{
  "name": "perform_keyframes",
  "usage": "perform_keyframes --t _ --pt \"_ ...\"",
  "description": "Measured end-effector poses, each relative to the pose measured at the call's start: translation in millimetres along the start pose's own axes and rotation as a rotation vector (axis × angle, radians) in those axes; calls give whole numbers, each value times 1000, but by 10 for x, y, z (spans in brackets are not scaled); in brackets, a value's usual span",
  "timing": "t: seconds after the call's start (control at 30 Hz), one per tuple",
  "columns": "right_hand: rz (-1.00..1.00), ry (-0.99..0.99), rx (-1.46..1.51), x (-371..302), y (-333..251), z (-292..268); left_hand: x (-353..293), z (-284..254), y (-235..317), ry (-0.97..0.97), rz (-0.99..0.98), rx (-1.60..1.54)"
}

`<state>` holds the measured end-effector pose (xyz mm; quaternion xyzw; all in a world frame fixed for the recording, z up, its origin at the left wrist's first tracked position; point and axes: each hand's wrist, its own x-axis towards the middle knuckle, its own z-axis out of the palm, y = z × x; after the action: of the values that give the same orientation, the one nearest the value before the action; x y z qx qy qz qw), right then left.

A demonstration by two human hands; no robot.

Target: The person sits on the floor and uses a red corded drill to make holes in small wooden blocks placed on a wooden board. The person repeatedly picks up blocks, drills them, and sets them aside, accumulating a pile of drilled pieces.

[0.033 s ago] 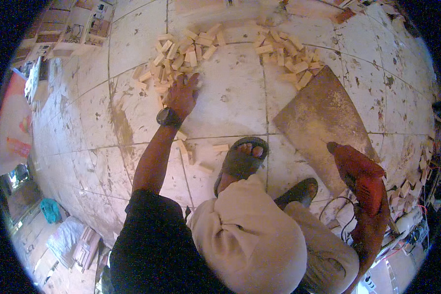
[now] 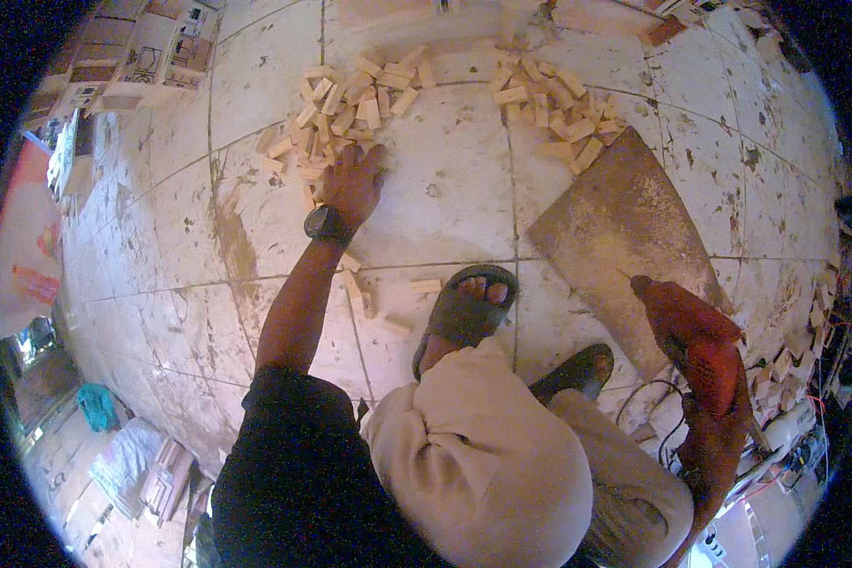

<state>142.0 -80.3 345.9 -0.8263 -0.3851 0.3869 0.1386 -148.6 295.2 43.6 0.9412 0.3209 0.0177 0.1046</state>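
My left hand (image 2: 352, 187), a dark watch (image 2: 328, 224) on its wrist, reaches down with fingers stretched out. It lies at the near right edge of a loose pile of small pale wooden blocks (image 2: 343, 115); whether the fingertips press on a block is hard to tell. My right hand (image 2: 718, 431) is wrapped around a red corded power tool (image 2: 696, 331) that looks like a drill. Its dark nose with a thin tip points over a brown board (image 2: 634, 222) lying on the floor. Part of the right hand is hidden by the tool.
Another pile of wooden blocks (image 2: 563, 106) lies beyond the board. A few loose blocks (image 2: 426, 286) are near my sandalled foot (image 2: 469, 303). A black cord (image 2: 667, 386) loops by my right knee. Cardboard boxes (image 2: 156, 57) stand far left; wood scraps (image 2: 790, 374) lie at right.
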Motion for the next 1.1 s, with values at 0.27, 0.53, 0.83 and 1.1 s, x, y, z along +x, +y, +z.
perform_keyframes --t 0.27,0.53,0.83,1.1 --pt "92 -50 47 203 26 124 264 -112 1209 125 45 -450" --pt "151 -10 64 -3 159 165 -237 -229 628 -141 -103 66" --pt "385 295 236 -596 64 69 -637 126 171 -111 -287 -113" --pt "721 351 279 -823 -94 45 -525 333 1695 39 339 -490"
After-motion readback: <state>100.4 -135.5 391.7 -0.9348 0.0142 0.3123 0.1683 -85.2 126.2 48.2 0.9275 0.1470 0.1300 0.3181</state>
